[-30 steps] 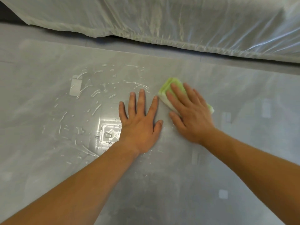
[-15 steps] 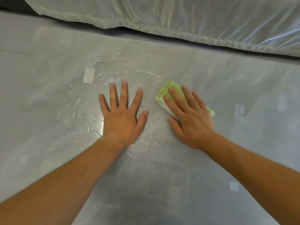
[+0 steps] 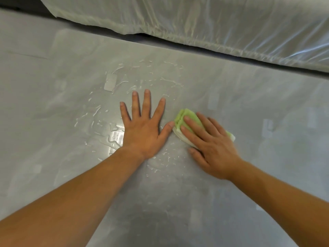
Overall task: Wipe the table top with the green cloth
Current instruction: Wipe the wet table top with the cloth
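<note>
A folded green cloth lies flat on the grey table top. My right hand presses on it with straight, spread fingers and hides most of it; only its far-left end and a right corner show. My left hand rests flat on the table with fingers spread, just left of the cloth, its thumb tip touching the cloth's edge. Water drops and streaks lie around and beyond my left hand.
A bulky shape under a translucent plastic sheet runs along the far side of the table, with a dark gap under its edge. The table surface is glossy and reflects ceiling lights.
The cloth under my right hand has slid toward me and toward my left hand, whose thumb now touches it. The wet patch now sits further left of and beyond the hands.
</note>
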The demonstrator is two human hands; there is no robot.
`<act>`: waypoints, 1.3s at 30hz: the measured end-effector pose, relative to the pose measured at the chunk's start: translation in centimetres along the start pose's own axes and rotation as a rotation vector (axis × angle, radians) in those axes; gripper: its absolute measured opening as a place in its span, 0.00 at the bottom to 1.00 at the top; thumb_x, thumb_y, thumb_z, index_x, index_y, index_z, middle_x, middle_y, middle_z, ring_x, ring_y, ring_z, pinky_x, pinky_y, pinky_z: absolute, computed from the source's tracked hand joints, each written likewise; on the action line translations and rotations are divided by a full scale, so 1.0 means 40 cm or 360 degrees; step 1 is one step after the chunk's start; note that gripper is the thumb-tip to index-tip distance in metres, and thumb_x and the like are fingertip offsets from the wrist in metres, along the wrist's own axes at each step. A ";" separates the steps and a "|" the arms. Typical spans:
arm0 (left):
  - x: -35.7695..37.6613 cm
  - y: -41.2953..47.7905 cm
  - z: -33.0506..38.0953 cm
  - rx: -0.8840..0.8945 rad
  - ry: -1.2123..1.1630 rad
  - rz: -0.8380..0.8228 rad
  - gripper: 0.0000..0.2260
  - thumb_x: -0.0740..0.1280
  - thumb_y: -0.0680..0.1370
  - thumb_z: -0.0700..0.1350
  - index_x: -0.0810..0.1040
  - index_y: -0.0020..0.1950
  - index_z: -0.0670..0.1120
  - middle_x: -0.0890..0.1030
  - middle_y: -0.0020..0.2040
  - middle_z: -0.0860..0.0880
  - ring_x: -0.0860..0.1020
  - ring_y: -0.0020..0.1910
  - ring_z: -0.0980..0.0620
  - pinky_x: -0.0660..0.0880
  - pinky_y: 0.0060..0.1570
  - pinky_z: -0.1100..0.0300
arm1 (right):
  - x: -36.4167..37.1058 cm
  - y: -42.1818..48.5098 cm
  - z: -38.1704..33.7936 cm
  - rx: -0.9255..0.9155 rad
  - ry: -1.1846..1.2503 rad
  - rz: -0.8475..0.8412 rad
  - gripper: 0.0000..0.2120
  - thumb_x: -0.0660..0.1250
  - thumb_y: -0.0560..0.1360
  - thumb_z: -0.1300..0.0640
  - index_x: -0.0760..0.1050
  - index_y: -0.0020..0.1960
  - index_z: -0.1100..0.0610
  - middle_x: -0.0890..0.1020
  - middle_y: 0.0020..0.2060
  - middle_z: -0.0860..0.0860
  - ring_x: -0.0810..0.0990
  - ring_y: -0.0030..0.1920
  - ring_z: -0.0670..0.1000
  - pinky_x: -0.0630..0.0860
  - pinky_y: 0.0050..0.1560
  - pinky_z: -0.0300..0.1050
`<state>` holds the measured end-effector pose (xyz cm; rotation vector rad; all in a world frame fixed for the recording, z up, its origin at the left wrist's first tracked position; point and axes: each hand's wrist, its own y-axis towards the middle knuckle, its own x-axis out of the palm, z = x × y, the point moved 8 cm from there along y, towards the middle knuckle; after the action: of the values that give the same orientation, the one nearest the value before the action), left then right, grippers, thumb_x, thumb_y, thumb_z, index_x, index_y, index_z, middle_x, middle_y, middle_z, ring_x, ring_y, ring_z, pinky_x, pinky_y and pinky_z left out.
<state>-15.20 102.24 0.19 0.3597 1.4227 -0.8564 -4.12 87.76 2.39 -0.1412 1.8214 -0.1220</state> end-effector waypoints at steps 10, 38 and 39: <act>-0.008 -0.009 -0.007 0.0053 -0.0099 0.0001 0.37 0.40 0.80 0.69 0.46 0.82 0.47 0.40 0.82 0.46 0.32 0.78 0.42 0.34 0.73 0.34 | -0.134 0.356 0.228 0.0685 0.0066 0.0232 0.27 0.43 0.84 0.43 0.53 0.82 0.49 0.52 0.82 0.49 0.50 0.81 0.59 0.49 0.79 0.58; 0.002 -0.260 -0.012 -0.0050 -0.0193 0.0131 0.28 0.42 0.82 0.63 0.59 0.78 0.54 0.48 0.82 0.46 0.39 0.80 0.48 0.29 0.73 0.44 | 0.057 -0.115 -0.104 0.0610 0.0133 0.0207 0.30 0.44 0.83 0.40 0.51 0.82 0.49 0.50 0.82 0.49 0.46 0.82 0.59 0.48 0.79 0.61; 0.011 -0.274 -0.018 -0.0095 -0.0187 0.0122 0.28 0.41 0.82 0.64 0.59 0.79 0.55 0.48 0.83 0.46 0.39 0.80 0.48 0.29 0.73 0.44 | 0.079 -0.152 -0.167 0.0452 0.0110 0.0167 0.29 0.45 0.84 0.40 0.53 0.82 0.50 0.51 0.82 0.49 0.46 0.82 0.59 0.50 0.79 0.62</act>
<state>-23.42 95.35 2.56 0.3118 1.3147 -0.7596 -11.19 81.31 2.01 0.1604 1.8555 -0.3121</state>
